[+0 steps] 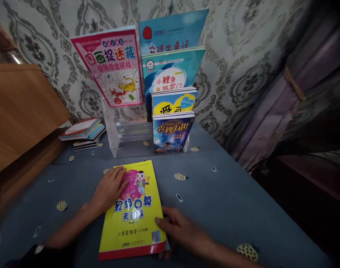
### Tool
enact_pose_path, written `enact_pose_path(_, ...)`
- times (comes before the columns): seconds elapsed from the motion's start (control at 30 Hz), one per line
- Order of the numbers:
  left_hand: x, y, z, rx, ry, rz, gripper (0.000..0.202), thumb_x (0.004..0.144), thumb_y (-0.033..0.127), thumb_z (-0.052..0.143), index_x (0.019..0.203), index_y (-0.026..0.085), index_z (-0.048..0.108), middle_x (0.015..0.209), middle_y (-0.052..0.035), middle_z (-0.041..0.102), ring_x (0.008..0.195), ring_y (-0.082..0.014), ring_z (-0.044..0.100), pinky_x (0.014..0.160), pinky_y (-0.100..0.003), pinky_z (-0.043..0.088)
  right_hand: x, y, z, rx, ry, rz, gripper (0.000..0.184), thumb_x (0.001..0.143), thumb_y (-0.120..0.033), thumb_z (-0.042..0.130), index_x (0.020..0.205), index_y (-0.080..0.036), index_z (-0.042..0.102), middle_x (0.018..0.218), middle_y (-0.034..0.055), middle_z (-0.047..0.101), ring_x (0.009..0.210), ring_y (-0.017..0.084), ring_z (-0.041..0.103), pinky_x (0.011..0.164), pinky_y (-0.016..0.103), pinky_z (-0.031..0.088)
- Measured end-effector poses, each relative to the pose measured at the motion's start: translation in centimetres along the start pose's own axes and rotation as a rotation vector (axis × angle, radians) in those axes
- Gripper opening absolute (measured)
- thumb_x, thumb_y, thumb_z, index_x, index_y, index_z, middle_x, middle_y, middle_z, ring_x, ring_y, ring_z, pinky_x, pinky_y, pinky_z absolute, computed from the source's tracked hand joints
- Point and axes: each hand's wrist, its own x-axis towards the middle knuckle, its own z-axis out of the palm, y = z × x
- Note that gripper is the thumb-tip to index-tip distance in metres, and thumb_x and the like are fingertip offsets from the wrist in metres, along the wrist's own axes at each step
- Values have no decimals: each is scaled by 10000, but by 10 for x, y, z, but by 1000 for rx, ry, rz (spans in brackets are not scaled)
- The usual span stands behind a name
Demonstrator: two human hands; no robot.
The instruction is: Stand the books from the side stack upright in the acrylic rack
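Note:
A yellow workbook (131, 223) with a red bottom edge, a pink circle and a cartoon figure lies cover up in front of me. My left hand (110, 190) rests on its upper left side, fingers laid over the cover. At the lower right edge, my right hand (178, 227) grips the workbook, thumb on top and the other fingers partly hidden below. A bluish corner peeks out under it there; I cannot make out what it belongs to. Beyond stands a clear tiered book rack (112, 134), its right column holding a dark blue book (172, 136) in front.
Behind the dark blue book rise a yellow-and-blue book (174, 102), a teal book (172, 70) and a blue book (175, 31). A pink book (114, 70) stands upper left. Left are a book pile (85, 132) and a wooden panel (22, 111). Right hangs a curtain (270, 100).

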Motion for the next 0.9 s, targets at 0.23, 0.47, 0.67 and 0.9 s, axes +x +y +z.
enact_pose_path(0.23, -33, -18, 10, 34, -47, 1, 567, 1028, 484, 318, 1454, 141, 466, 1500, -154, 489, 1385, -305, 463, 1117, -485, 434, -7, -33, -21, -718, 326, -145, 168, 943, -363, 491, 864, -215, 506, 720, 30, 667, 576, 167, 630, 531, 288, 489)
enact_pose_path(0.47, -21, -14, 17, 49, -18, 28, 601, 1023, 510, 326, 1479, 139, 449, 1502, -152, 486, 1393, -309, 454, 1110, -483, 449, 19, -36, -16, -1194, 416, -416, 263, 913, -185, 523, 1156, -147, 617, 1276, 165, 594, 1170, 296, 580, 997, 457, 516)
enact_pose_path(0.67, -6, -5, 19, 36, -9, 83, 596, 1042, 502, 265, 1470, 133, 454, 1514, -134, 475, 1404, -278, 444, 1110, -435, 463, 30, -32, -9, -1335, 416, -473, 367, 913, -124, 533, 1276, -86, 574, 1346, 186, 566, 1266, 320, 505, 1065, 493, 493)
enact_pose_path(0.9, 23, 14, 19, -51, -67, 238, 551, 1060, 447, 259, 1486, 142, 428, 1538, -120, 438, 1413, -250, 433, 1141, -418, 428, 31, -24, -9, -1368, 457, -571, 367, 919, -107, 511, 1279, -61, 562, 1323, 206, 574, 1269, 328, 499, 1058, 506, 506)
